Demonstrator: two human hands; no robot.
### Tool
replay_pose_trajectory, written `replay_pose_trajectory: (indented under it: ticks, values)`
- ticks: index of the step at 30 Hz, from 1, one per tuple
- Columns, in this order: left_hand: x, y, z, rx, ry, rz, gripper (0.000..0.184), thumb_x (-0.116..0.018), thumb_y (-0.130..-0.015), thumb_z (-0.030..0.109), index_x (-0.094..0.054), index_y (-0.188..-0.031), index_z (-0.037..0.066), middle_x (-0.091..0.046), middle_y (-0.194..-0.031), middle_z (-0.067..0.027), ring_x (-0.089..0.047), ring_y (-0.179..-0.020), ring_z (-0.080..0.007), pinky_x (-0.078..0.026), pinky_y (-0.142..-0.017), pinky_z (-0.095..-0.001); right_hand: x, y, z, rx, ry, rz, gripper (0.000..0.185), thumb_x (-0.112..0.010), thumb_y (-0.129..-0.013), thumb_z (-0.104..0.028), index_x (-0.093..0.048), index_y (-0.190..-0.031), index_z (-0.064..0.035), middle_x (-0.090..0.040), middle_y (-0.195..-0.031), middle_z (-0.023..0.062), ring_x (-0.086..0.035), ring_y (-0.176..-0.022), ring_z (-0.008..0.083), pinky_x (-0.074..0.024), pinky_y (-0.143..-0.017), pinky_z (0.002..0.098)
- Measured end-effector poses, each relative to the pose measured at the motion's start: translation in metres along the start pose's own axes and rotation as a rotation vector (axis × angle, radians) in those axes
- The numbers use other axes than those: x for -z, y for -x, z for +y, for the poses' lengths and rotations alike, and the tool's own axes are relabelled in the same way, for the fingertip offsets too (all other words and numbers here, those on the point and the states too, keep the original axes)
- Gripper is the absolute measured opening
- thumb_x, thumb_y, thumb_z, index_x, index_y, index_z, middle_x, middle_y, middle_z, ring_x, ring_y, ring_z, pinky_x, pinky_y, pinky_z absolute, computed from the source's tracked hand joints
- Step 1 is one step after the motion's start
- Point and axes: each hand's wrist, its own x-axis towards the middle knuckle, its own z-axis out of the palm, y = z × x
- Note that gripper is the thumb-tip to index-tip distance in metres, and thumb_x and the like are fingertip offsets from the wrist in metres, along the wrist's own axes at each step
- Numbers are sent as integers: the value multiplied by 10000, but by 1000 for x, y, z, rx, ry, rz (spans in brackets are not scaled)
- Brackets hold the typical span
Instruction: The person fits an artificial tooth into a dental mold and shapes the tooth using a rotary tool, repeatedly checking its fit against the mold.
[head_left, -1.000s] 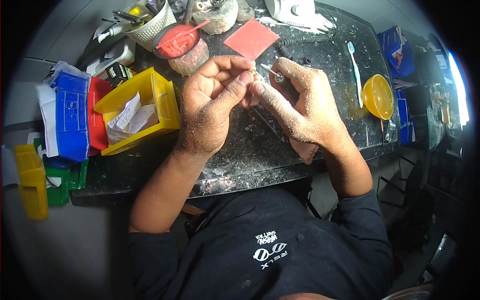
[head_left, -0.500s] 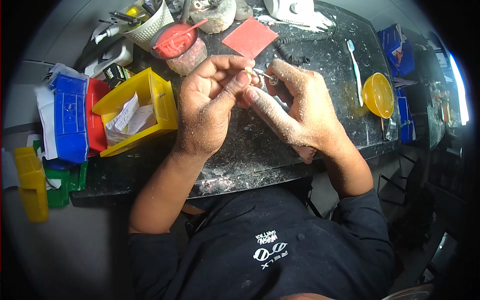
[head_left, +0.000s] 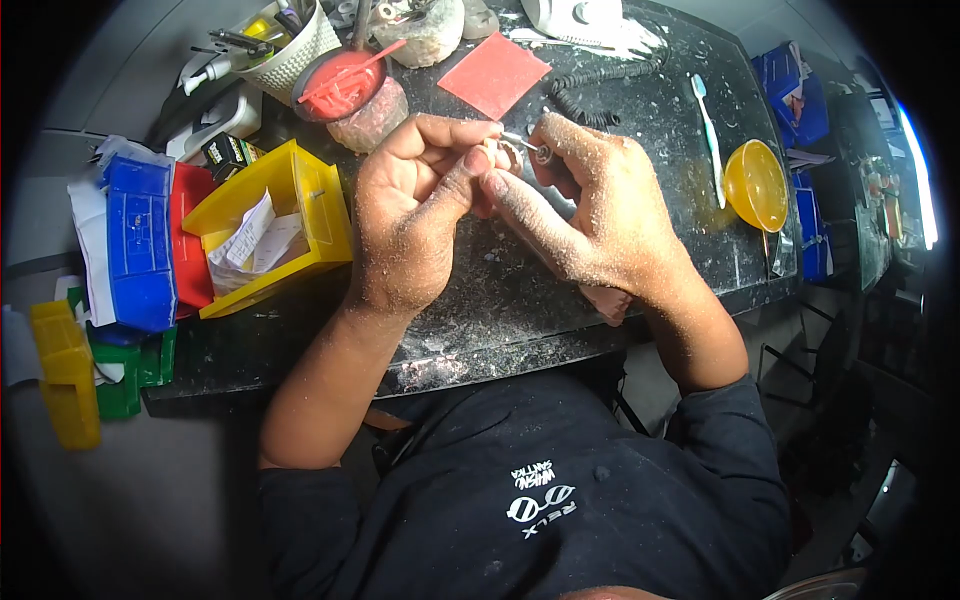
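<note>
Between the fingertips and thumb of my left hand (head_left: 405,220) is a small dental piece (head_left: 511,153), whitish with a pinkish edge, possibly a denture; my fingers cover most of it. My right hand (head_left: 615,215) is closed around a rotary handpiece (head_left: 544,155), its thin metal bit pointing left at the piece. Whether the bit touches the piece is hard to make out. Both thumbs are close together, and pale dust coats both hands. Behind them lies a pink wax sheet (head_left: 494,77) on the black workbench (head_left: 500,325).
At left stands a yellow bin (head_left: 325,225) with papers, beside red and blue bins (head_left: 140,240). A bowl of pink strips (head_left: 345,88) sits at the back. A black coiled cord (head_left: 575,105) lies behind my right hand. Rightward are a toothbrush (head_left: 709,140) and yellow bowl (head_left: 756,185).
The dental piece has turned in my left fingers, showing more of its pinkish edge. The bit now sits slightly higher at its top. The whole view has shifted a little.
</note>
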Motion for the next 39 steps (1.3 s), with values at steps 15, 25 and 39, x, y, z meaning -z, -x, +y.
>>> replay_pose_trajectory:
  ticks: [15,25,39]
  values:
    - [-2,1,1,21,-29,41,160,-623,-1027,54,-643,-1167,-20,-725,-995,-76,-663,-850,-79,-526,-735,-211,0,0,-4,-37,-4,-17,493,-756,-868,-488,-634,-768,-22,-668,-654,122,-699,-604,295,-545,-597,403]
    - [-6,1,2,24,-7,48,168,-621,-1026,55,-644,-1170,-29,-722,-1008,-83,-663,-847,-84,-518,-738,-208,-5,1,0,11,-32,-16,494,-749,-868,-487,-626,-760,-21,-654,-648,129,-683,-591,308,-538,-592,407]
    - [-7,2,6,32,92,20,144,-579,-1032,14,-597,-1168,-30,-692,-1013,-87,-640,-824,-97,-511,-744,-232,2,1,1,-9,-154,9,411,-757,-870,-383,-618,-779,-7,-588,-604,125,-623,-530,289,-488,-538,374]
